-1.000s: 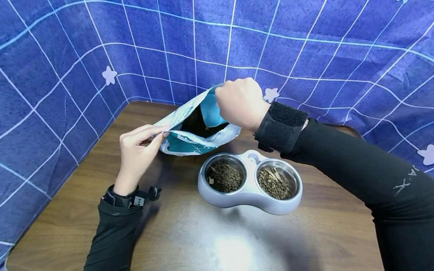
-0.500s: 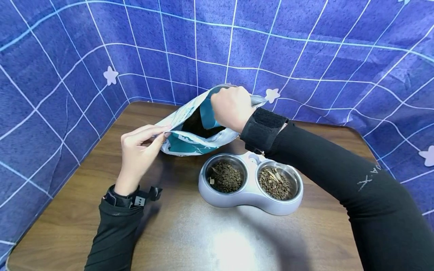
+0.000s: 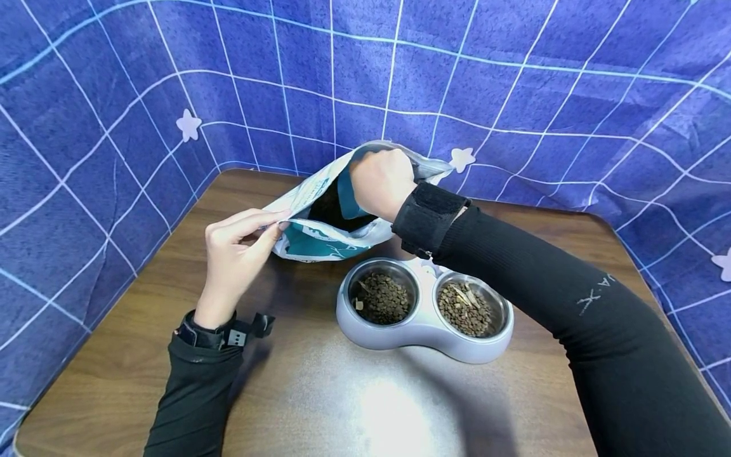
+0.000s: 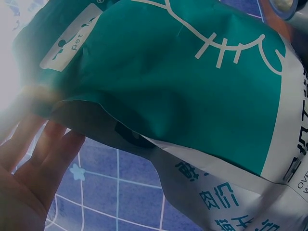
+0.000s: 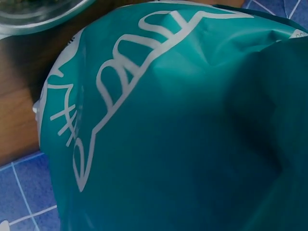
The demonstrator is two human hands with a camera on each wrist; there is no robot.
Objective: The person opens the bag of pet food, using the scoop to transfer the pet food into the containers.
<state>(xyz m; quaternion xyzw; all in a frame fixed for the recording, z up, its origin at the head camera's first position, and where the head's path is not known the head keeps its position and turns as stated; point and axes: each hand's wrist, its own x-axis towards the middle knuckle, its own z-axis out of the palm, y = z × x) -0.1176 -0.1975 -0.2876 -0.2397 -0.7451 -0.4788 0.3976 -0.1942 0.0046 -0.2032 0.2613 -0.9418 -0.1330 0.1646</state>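
Observation:
A teal and white pet food bag (image 3: 320, 244) stands at the back of the table, its mouth spread wide. My left hand (image 3: 231, 254) pinches the bag's left rim between thumb and fingers; those fingers (image 4: 45, 149) also show in the left wrist view. Inside the mouth, my fisted right hand (image 3: 381, 181) holds a blue scoop (image 3: 346, 193), whose handle is hidden in the fist and whose lower end dips into the dark inside. Teal bag wall (image 5: 168, 125) fills most of the right wrist view, and the right hand is out of sight there.
In front of the bag sits a pale double feeder (image 3: 425, 336) with two steel bowls. Kibble (image 3: 384, 298) lies in the left bowl, and kibble with light strips (image 3: 465, 308) in the right. A blue gridded cloth (image 3: 365, 70) hangs behind the wooden table (image 3: 302, 393).
My right hand has moved down and left, deeper into the bag with the scoop. My left hand keeps its pinch on the rim, and the feeder has stayed put.

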